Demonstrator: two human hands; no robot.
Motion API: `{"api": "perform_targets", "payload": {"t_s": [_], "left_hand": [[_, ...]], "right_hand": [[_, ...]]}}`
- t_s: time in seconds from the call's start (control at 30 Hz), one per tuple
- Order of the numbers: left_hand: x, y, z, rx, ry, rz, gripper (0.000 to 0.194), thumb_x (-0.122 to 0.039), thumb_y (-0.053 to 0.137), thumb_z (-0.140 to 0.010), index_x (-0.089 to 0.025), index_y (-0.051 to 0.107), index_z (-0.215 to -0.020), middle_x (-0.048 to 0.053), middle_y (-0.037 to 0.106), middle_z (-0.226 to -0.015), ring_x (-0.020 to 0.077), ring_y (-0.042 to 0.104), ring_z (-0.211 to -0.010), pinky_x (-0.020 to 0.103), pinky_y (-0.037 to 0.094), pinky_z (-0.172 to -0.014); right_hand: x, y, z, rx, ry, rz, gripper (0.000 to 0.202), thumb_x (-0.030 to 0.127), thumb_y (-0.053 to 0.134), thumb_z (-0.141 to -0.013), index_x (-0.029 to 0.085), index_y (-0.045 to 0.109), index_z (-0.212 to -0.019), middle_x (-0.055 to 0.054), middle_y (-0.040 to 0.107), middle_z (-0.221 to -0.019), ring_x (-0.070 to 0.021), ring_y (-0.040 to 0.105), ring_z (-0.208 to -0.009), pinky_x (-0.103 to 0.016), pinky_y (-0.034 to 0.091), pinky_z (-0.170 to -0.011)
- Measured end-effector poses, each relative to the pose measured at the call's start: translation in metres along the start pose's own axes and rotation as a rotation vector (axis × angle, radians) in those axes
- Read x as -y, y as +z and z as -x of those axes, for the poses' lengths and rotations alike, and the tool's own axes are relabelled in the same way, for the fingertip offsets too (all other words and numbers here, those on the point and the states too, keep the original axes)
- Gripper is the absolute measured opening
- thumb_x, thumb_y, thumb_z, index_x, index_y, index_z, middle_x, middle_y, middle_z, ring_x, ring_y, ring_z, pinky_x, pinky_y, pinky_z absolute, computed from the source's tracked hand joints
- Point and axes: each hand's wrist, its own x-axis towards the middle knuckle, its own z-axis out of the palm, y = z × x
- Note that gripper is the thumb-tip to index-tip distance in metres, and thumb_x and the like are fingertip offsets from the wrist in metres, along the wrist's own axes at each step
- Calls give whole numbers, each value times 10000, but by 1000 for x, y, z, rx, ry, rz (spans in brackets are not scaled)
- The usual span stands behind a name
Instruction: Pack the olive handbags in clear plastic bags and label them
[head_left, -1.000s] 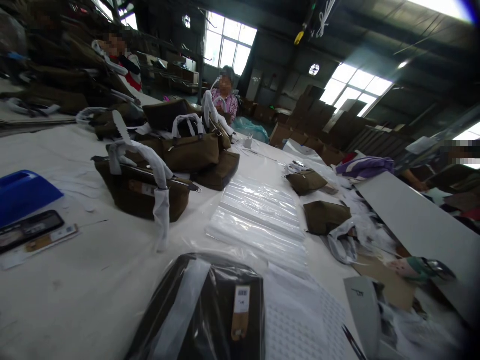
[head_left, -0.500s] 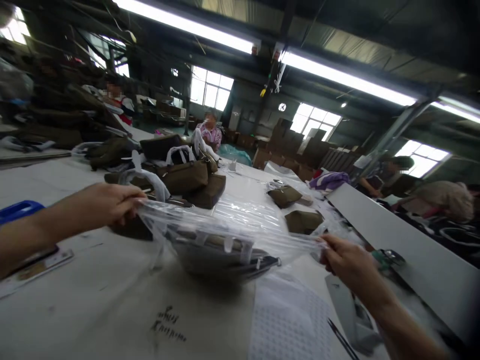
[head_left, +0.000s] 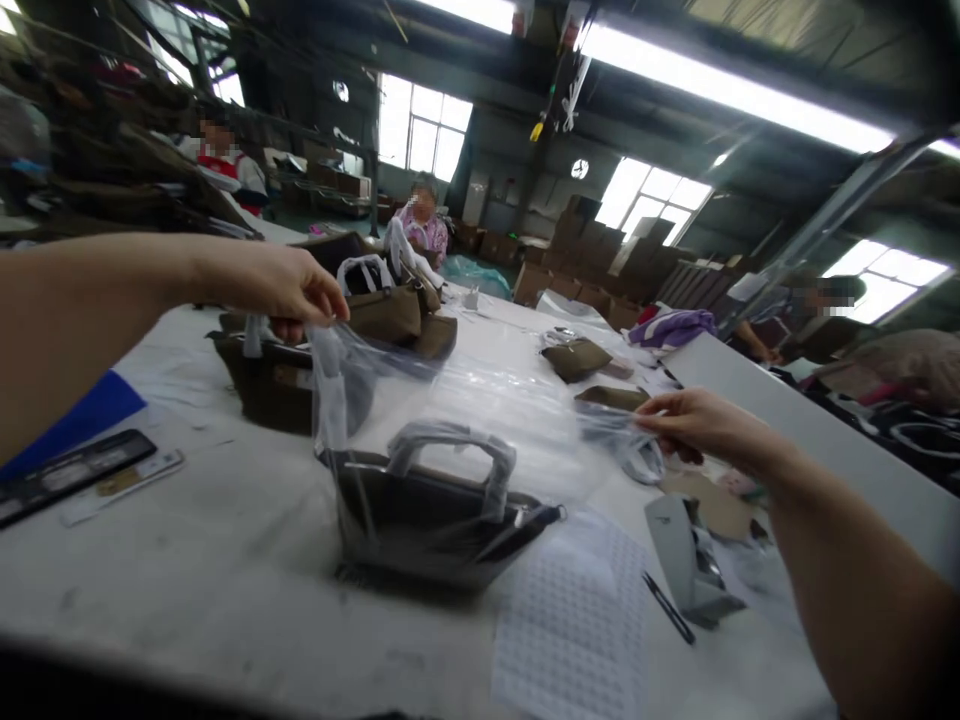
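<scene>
The handbag [head_left: 439, 515] stood upright on the table [head_left: 187, 570] inside a clear plastic bag [head_left: 480, 400]. Your left hand [head_left: 289, 285] pinched the bag's mouth at one side; your right hand [head_left: 694, 425] pinched the other, stretching it above the handbag.

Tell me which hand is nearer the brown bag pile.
Left. Left hand pinches clear plastic right beside the brown bag pile; right hand is well off, across the table.

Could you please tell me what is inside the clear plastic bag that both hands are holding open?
Inside the clear plastic bag sits a dark handbag with wrapped handles; its contents are hidden.
</scene>
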Motion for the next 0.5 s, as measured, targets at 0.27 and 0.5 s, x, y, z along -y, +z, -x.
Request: {"api": "perform_targets", "payload": {"t_s": [0.27,0.5], "left_hand": [[55,48,1,-280,415,781,517,-274,419,-883,-50,309,-1335,91,521,-1229,341,441,-1166,490,348,-822],[87,169,-49,30,188,1350,634,-352,868,-481,-78,604,-989,155,672,-971,284,605,-966,459,444,-886]], "right_hand": [[-83,80,-23,-216,-586,-876,671,700,699,-506,305,640,-1045,-104,627,-1116,-260,582,-1029,-420,453,-869],[-104,180,-45,-248,-346,-1144,265,412,761,-666,205,672,-806,-57,716,-926,-199,637,-976,-378,405,-1003]]}}
